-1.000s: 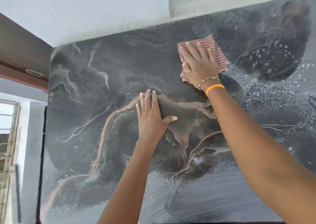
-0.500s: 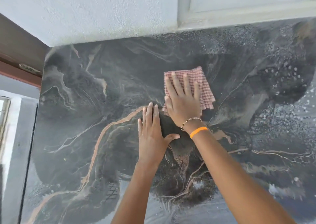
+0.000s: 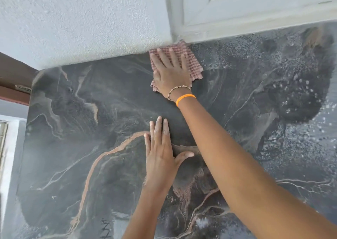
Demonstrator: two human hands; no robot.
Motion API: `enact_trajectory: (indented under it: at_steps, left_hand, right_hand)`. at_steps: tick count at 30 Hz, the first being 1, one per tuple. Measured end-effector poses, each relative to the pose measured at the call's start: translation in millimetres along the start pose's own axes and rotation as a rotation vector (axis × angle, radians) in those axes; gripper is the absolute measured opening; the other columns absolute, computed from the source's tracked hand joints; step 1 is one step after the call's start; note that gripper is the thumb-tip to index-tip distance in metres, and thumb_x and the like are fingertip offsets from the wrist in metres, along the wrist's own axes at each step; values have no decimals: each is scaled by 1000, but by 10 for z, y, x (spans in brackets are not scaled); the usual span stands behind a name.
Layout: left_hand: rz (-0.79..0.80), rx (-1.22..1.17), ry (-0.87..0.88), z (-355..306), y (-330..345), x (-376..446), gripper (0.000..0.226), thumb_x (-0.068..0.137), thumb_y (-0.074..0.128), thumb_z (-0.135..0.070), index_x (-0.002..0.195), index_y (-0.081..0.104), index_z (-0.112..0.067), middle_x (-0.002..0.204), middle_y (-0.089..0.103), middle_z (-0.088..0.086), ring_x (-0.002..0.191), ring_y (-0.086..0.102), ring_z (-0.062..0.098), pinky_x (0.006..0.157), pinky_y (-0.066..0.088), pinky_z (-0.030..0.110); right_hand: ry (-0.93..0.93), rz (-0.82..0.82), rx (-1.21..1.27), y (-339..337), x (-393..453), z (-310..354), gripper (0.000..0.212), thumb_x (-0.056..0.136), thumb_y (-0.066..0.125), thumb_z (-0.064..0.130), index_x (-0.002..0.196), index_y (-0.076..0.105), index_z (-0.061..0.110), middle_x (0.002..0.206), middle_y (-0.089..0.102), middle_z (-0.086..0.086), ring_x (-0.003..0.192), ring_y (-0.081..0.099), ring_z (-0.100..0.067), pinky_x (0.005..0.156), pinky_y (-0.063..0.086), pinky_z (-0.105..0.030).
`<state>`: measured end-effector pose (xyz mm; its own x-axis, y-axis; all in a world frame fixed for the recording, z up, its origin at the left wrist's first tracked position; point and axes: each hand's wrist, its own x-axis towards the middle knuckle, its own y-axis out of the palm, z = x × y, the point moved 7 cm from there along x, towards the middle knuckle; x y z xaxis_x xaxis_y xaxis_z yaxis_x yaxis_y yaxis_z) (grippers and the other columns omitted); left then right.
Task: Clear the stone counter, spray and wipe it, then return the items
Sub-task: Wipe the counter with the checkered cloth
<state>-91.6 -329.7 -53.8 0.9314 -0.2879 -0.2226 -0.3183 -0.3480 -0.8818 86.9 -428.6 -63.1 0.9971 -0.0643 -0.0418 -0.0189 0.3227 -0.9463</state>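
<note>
**Cloth pushed to the back edge of the bench**

Moved since half a second before: checked cloth (image 3: 189, 60), carried from mid-slab up to the rear edge; right hand (image 3: 172, 74) went with it; left hand (image 3: 160, 155) stayed near the same orange vein.

Item, cloth: red-and-white check, folded flat; lay against the joint where the stone bench (image 3: 76, 122) met the textured wall (image 3: 82, 20), its far corner touching the window frame (image 3: 255, 20); placed so, in all likelihood, to reach the seam where residue gathers.

Item, right hand: palm down on the cloth, fingers (image 3: 171, 54) straight and slightly spread, pressing rather than gripping; a flat spread hand gave wide contact for wiping; beaded bracelet and orange band (image 3: 186, 98) at the wrist.

Item, left hand: flat on bare stone, fingers together, thumb out, holding nothing; judged a brace for the forward reach.

Item, bench surface: dark and wiped at left and centre; pale spray droplets (image 3: 291, 91) lay at right, well apart from the cloth; wiping judged partly done; no cleared items in view.
</note>
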Motion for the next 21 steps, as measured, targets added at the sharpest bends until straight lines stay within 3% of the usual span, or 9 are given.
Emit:
enact_trajectory:
  at_steps: [6,10,14,21]
  left_hand:
    - [5,-5,-40,-6,27,4,106,66,36,-74,147,-7,-21,153,-17,-11,139,-23,5,111,-17,25]
    - [3,3,-48,-23,25,14,106,66,40,-73,146,-8,-22,151,-18,-12,137,-24,6,111,-15,26]
    - [3,10,-56,-21,35,31,107,66,44,-70,147,-7,-20,149,-20,-12,136,-24,6,111,-14,28]
    - [9,5,-41,-32,11,19,104,70,51,-66,148,2,-18,157,-7,-6,144,-11,14,117,-4,35]
  right_hand:
    - [386,-148,-37,-470,-290,-1645,54,95,29,33,148,18,33,159,14,8,146,10,-26,117,5,-52]
    - [532,-165,-45,-596,-605,-2144,54,95,27,33,148,17,33,159,14,7,146,9,-28,116,5,-54]
    - [594,-171,-39,-469,-889,-1884,55,95,27,34,149,16,29,159,14,1,146,6,-31,115,2,-56]
    - [285,-55,-41,-100,-380,-500,59,94,30,34,150,11,25,160,7,1,146,5,-32,115,-1,-56]
